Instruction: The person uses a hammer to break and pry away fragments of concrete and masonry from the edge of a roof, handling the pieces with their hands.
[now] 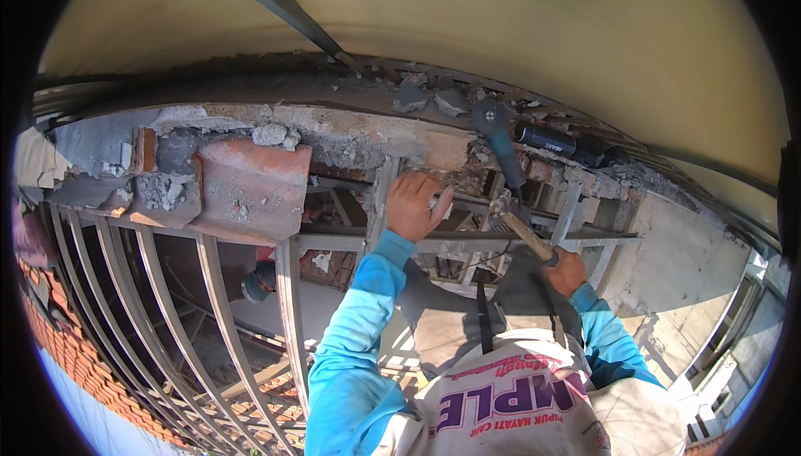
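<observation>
My right hand (566,272) is closed round the wooden handle of a hammer (530,237), its dusty head tilted up and left over the gap in the framework. My left hand (415,207) is at the broken wall edge, beside an upright grey post (382,201). Its fingers are bent, and a pale chunk of rubble (435,202) shows between them and the thumb. Just beyond the hammer, a teal and grey angle grinder (504,151) lies with its round head on the ledge. A black cylindrical object (545,138) lies to its right.
Broken concrete lumps (410,95) lie along the far ledge. Crumbled mortar covers a curved clay tile (250,185) at left. Below it stand slanted metal bars (221,297), with openings between. A sloping grey beam (267,1) crosses overhead before a tan sheet (534,14). Orange roof tiles (75,343) show lower left.
</observation>
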Demonstrator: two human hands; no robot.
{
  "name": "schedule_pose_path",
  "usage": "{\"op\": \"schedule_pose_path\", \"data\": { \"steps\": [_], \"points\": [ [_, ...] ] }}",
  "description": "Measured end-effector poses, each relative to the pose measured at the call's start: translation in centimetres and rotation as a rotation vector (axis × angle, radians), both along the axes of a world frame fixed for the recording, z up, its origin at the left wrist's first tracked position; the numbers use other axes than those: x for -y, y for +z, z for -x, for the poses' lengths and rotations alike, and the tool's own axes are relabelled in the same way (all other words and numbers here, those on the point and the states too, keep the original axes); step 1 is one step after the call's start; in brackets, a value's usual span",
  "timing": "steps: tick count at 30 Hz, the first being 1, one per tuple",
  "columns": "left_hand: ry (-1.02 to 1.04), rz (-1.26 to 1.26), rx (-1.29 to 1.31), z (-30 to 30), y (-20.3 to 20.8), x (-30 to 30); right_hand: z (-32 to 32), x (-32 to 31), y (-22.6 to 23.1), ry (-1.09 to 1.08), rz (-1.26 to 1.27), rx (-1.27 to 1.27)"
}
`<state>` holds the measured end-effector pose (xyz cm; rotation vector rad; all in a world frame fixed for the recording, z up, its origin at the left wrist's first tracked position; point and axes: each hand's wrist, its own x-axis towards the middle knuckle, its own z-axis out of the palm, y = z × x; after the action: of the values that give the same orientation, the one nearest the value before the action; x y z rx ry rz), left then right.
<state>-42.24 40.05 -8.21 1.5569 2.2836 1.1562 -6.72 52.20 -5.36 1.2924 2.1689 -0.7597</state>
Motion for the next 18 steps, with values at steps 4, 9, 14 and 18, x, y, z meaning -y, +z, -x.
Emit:
{"op": "schedule_pose_path", "data": {
  "steps": [4, 9, 14, 18],
  "points": [
    [0.218, -0.147, -0.114, 8.4, 2.6, 0.4, 3.5, 0.0, 0.0, 0.147, 0.014, -0.097],
    [0.069, 0.319, -0.016, 22.4, 6.5, -0.5, 13.9, -0.2, 1.4, 0.636, 0.102, -0.245],
    [0.138, 0.557, 0.051, 28.0, 2.6, 2.0, 25.1, 1.9, 3.5, 1.112, 0.142, -0.576],
    [0.038, 0.438, -0.251, 26.5, 1.4, 3.0, 27.9, 3.1, 3.7, 1.222, 0.125, -0.665]
  ]
}}
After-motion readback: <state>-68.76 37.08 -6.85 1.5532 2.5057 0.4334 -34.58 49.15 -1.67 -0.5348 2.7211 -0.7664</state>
